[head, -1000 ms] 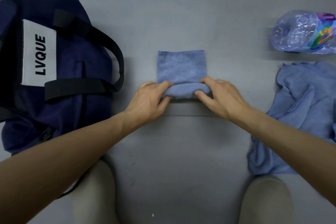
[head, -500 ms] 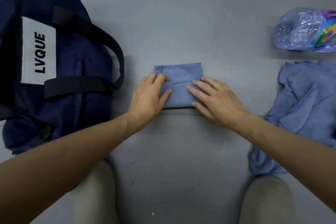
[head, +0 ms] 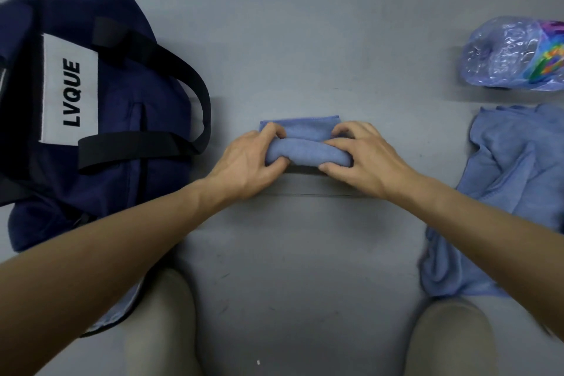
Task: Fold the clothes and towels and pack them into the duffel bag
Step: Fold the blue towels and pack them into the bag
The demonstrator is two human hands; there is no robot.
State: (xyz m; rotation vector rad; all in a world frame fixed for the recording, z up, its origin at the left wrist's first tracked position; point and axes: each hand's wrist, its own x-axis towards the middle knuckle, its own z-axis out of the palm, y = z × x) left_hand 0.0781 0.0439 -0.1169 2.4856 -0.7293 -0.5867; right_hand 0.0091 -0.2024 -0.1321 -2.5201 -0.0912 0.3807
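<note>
A small blue towel [head: 305, 149] lies on the grey floor in the middle, its near part rolled into a thick tube with a flat strip showing behind it. My left hand [head: 247, 162] grips the roll's left end, fingers curled over the top and thumb underneath. My right hand [head: 363, 159] grips the right end the same way. The navy duffel bag [head: 122, 119] with black handles and a white LVQUE label lies at the left, its opening not visible.
A crumpled pile of blue cloth [head: 512, 192] lies at the right. A clear plastic bottle [head: 512, 55] with a colourful label lies on its side at the far right. My two knees [head: 161, 327] show at the bottom edge.
Half a second ago both hands lay flat on the folded towel. Now their fingers curl round its near edge, which is raised and rolled into a tube.
</note>
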